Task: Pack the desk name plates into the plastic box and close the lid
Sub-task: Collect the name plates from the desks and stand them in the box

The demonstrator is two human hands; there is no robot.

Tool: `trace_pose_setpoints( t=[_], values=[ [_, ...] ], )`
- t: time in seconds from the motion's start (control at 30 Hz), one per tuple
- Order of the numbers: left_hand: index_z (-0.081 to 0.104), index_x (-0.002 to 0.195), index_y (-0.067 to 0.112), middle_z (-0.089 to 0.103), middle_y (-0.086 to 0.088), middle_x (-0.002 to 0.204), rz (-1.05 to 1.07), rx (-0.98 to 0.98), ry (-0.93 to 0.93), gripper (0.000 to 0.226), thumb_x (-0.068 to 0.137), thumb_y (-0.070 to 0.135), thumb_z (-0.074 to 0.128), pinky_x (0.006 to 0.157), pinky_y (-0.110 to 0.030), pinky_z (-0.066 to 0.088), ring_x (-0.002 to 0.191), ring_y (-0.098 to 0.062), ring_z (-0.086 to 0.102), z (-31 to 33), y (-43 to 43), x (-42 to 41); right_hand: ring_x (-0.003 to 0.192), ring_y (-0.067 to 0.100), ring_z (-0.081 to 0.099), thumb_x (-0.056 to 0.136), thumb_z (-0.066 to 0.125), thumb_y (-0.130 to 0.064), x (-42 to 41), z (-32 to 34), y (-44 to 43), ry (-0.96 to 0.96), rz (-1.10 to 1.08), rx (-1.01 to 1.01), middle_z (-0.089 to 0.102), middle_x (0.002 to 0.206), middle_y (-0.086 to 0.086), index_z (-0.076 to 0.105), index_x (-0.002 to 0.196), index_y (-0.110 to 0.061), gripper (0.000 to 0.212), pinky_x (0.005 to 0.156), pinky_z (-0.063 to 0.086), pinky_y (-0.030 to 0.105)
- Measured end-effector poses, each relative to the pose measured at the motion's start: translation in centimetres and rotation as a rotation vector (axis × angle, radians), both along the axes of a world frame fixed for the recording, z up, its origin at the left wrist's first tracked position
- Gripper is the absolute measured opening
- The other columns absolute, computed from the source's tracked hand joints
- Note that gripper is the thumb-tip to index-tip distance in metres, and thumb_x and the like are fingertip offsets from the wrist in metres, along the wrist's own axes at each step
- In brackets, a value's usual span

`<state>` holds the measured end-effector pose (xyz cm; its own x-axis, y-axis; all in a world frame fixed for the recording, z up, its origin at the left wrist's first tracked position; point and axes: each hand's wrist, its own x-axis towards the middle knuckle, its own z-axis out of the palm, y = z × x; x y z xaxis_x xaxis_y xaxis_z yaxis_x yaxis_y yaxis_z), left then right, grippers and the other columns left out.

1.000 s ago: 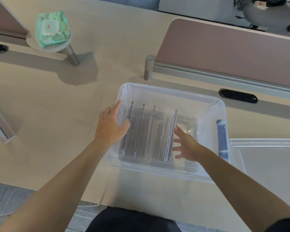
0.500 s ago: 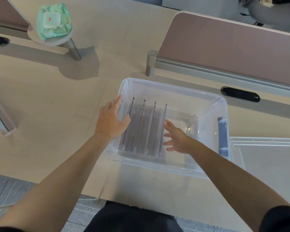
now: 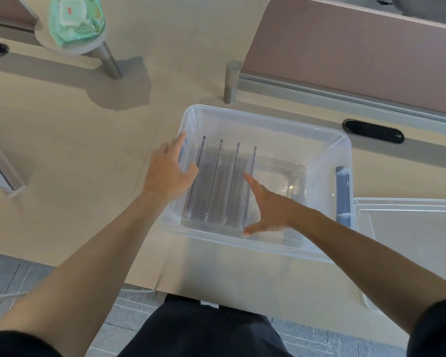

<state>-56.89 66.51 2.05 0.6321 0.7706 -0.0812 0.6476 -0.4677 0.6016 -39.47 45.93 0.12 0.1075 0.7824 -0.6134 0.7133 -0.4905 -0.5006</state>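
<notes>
A clear plastic box (image 3: 268,119) with blue latches stands on the desk in front of me. Several clear acrylic name plates (image 3: 220,184) stand on edge in a row in its left half. My left hand (image 3: 169,171) grips the box's left rim, thumb inside the wall. My right hand (image 3: 267,210) is inside the box with fingers spread, resting against the rightmost plate and holding nothing. The clear lid (image 3: 412,243) lies flat on the desk to the right of the box. One more name plate (image 3: 0,171) stands on the desk at the far left.
A pack of wet wipes (image 3: 75,19) sits on a small round stand at the back left. A mauve desk divider (image 3: 358,52) with a metal rail runs behind the box. A black cable grommet (image 3: 373,130) sits behind the box's right corner.
My right hand pushed the rightmost plate left until it stood upright and evenly spaced with the others, then spread its fingers against it. My left hand stayed on the box rim.
</notes>
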Motion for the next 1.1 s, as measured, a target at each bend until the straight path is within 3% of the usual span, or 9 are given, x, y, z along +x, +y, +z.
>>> trace_pose_setpoints(
  t=[0.17,0.47,0.73,0.9,1.1],
  values=[
    [0.027,0.151,0.029,0.050,-0.002,0.130,-0.002,0.002,-0.004,0.070,0.088,0.029,0.058,0.100,-0.035,0.034,0.124,-0.025,0.040,-0.1,0.0,-0.1,0.120,0.027,0.062,0.073,0.080,-0.056,-0.1,-0.2,0.0,-0.110,0.037,0.023,0.010,0.168,0.001,-0.028,0.150,-0.037,0.134,0.091,0.053,0.035],
    [0.027,0.152,0.027,0.051,-0.005,0.128,-0.007,0.012,0.001,0.071,0.087,0.026,0.058,0.098,-0.035,0.035,0.122,-0.026,0.040,-0.2,0.0,0.0,0.115,0.026,0.066,0.074,0.075,-0.061,0.0,-1.1,-0.1,-0.137,0.071,0.065,0.003,0.168,-0.004,-0.026,0.148,-0.040,0.127,0.085,0.058,0.036],
    [0.027,0.152,0.028,0.051,-0.004,0.130,-0.003,0.021,0.006,0.071,0.087,0.027,0.058,0.099,-0.037,0.036,0.123,-0.026,0.040,-0.3,0.1,0.0,0.105,0.026,0.070,0.073,0.072,-0.064,-0.1,-1.6,-0.3,-0.147,0.080,0.076,0.013,0.167,0.000,-0.025,0.148,-0.042,0.125,0.082,0.060,0.039],
    [0.027,0.151,0.029,0.050,-0.003,0.132,-0.007,0.020,0.006,0.071,0.087,0.028,0.057,0.096,-0.031,0.032,0.125,-0.025,0.039,-0.6,0.2,0.0,0.104,0.024,0.070,0.074,0.072,-0.063,-0.2,-1.4,-0.5,-0.158,0.083,0.071,0.019,0.166,0.002,-0.025,0.148,-0.041,0.124,0.083,0.059,0.039],
    [0.027,0.151,0.029,0.050,-0.002,0.134,-0.010,0.025,0.013,0.070,0.087,0.028,0.057,0.096,-0.030,0.032,0.124,-0.025,0.039,-0.6,0.2,0.0,0.105,0.023,0.070,0.075,0.070,-0.065,-0.4,-1.4,-0.7,-0.165,0.087,0.074,0.016,0.167,0.001,-0.025,0.149,-0.040,0.124,0.082,0.059,0.037]
  ],
)
